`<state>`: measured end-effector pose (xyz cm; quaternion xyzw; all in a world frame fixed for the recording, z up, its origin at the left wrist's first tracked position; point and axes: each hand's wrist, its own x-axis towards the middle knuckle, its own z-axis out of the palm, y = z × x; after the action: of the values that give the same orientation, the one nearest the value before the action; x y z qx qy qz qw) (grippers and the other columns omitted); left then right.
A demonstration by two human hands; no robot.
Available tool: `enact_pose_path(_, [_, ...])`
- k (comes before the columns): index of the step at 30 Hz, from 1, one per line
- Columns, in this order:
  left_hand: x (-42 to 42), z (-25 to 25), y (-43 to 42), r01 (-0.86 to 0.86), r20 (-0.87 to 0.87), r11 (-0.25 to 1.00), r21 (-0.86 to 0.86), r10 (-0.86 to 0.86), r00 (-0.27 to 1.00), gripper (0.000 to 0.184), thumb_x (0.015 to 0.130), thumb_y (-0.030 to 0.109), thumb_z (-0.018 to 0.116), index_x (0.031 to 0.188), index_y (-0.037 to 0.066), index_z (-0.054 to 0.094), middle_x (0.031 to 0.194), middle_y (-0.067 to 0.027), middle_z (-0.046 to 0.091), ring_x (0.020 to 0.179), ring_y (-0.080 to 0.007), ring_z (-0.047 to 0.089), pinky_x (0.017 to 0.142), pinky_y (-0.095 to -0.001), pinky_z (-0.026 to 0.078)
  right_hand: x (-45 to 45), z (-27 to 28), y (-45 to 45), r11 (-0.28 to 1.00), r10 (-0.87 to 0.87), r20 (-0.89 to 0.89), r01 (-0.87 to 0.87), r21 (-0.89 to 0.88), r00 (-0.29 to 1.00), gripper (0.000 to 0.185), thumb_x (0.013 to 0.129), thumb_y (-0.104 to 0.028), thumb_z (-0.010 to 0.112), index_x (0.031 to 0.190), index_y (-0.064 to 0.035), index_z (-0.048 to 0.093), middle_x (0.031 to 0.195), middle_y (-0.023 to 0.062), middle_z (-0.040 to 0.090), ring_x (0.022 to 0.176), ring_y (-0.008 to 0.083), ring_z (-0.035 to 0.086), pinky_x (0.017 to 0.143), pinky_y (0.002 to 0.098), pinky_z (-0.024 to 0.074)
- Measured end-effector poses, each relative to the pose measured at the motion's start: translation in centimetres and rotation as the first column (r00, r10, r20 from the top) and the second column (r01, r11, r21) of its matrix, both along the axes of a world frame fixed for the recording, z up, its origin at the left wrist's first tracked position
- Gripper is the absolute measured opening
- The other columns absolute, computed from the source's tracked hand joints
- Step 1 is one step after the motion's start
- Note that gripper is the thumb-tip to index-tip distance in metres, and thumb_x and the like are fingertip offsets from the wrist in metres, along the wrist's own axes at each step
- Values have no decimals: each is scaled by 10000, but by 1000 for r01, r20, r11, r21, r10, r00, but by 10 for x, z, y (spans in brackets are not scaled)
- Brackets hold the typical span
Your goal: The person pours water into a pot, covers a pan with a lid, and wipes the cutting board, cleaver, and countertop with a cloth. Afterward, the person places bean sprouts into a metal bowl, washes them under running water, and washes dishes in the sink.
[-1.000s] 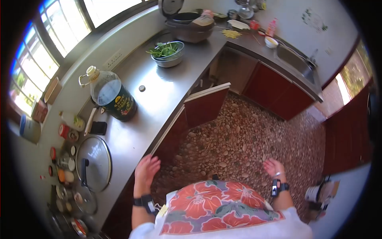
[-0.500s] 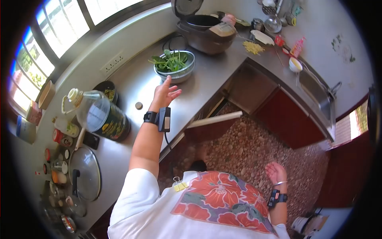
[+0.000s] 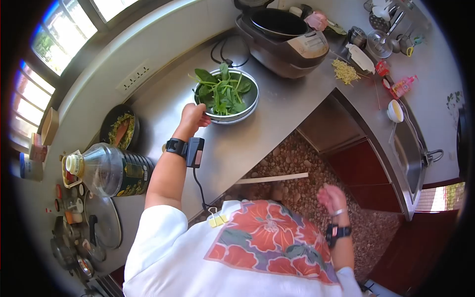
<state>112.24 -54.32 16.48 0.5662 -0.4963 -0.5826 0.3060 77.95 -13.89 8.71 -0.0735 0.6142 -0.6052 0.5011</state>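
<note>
A metal bowl (image 3: 252,109) heaped with leafy greens (image 3: 222,91) stands on the steel counter. My left hand (image 3: 192,118) grips its near left rim, thumb on top and fingers curled below the edge. My right hand (image 3: 332,199) hangs low over the floor at my side, relaxed and slightly blurred, its fingers loosely apart and nothing in them. Left of the bowl sits a dark pan (image 3: 132,141) of chopped food with a wooden spatula (image 3: 121,132) in it. Closer to me, a large oil bottle (image 3: 111,171) stands beside my left forearm.
Behind the bowl is a rice cooker (image 3: 282,54) with its lid up. A yellowish chopped pile (image 3: 345,72), a small white bowl (image 3: 395,111) and a sink (image 3: 408,143) are to the right. A glass lid (image 3: 106,220) and several jars line the left. A cabinet door (image 3: 272,178) sticks out below.
My left hand has gone from reaching with spread fingers to holding the bowl's rim. The view has shifted, bringing the pan's contents and spatula into sight.
</note>
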Motion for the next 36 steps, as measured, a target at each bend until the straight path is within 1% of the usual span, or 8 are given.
enact_pose_path(8, [22,85,26,-258,-264,940,-223,196,944,141,751,90,487,822,-32,487,600,-138,569,436,-183,558,353,-248,450,9,45,-230,777,605,-307,-629,25,735,340,849,-292,534,1053,-21,509,898,93,606,723,168,615,550,253,488])
enact_pose_path(12, [48,104,42,-362,-261,893,-267,295,919,114,757,125,505,790,16,497,630,-110,564,451,-153,538,372,-228,433,74,61,-316,738,662,-276,-671,75,697,444,821,-355,560,1048,22,502,981,120,561,718,199,615,508,283,493])
enact_pose_path(18, [74,69,48,-483,-232,847,-224,435,870,141,748,105,482,796,-27,468,608,-142,555,434,-194,546,347,-246,425,108,35,-360,832,555,-61,-553,52,829,296,772,-143,563,955,82,507,764,147,585,584,255,609,457,328,506])
enact_pose_path(25, [64,-9,11,-475,-226,867,-153,437,871,158,754,132,498,802,-18,485,608,-130,560,462,-203,564,388,-260,460,-9,26,-218,890,456,-47,-456,-4,889,175,726,-62,540,859,51,549,718,136,603,545,229,601,443,343,512])
enact_pose_path(28, [61,-68,-13,-431,-318,886,-170,364,875,201,814,234,540,803,34,518,627,-92,568,511,-177,561,464,-273,480,-55,35,-122,969,246,-12,-246,-37,969,180,741,-83,533,868,43,553,705,117,609,528,200,592,426,315,501])
enact_pose_path(29, [79,-101,-39,-306,-343,933,-190,229,911,228,814,237,555,845,12,556,654,-90,591,525,-184,571,479,-292,488,-69,39,-82,991,128,-18,-129,-38,992,182,747,-90,529,871,42,554,702,114,611,520,191,588,420,306,496])
enact_pose_path(33, [90,-174,-118,-242,-289,959,-150,191,938,405,852,327,498,1129,32,492,949,-118,572,808,-278,561,739,-394,467,-126,35,67,977,-214,-89,214,-4,973,184,766,-99,510,870,48,549,686,131,609,500,193,575,402,278,478])
enact_pose_path(36, [56,-138,-112,-344,-575,934,96,334,747,754,828,388,559,1159,-217,253,1096,-298,469,941,-327,547,759,-306,539,-144,30,104,919,-385,-98,391,45,918,187,759,-92,513,867,57,546,678,148,605,500,208,580,399,280,477])
